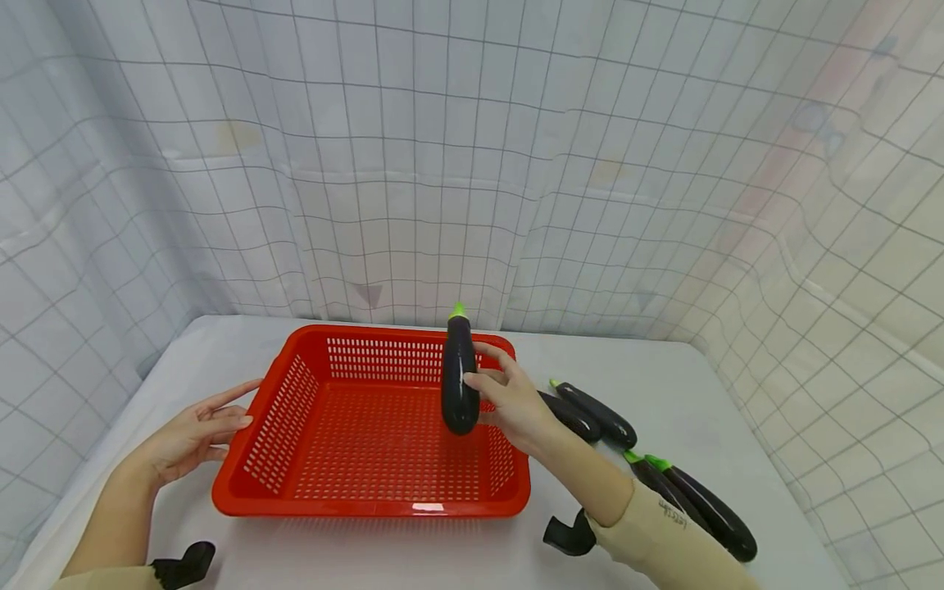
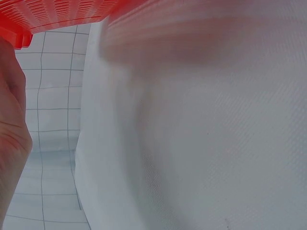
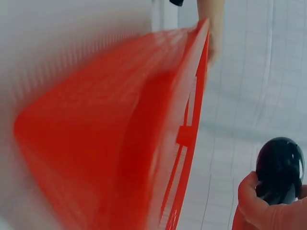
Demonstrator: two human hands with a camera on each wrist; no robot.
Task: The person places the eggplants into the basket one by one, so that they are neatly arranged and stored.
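My right hand pinches a dark, glossy eggplant with a green stem. Thumb and fingers grip its side, and it is held upright over the right part of a red plastic basket. In the right wrist view the eggplant's rounded end shows between thumb and fingers, beyond the basket's rim. At the basket's left side, my left hand touches the outer rim with its fingers extended. No eggplant shows inside the basket.
Several more eggplants lie on the white table right of the basket, one pair behind my right forearm and another partly under the sleeve. A grid-patterned white curtain encloses the table. Black straps hang at both wrists.
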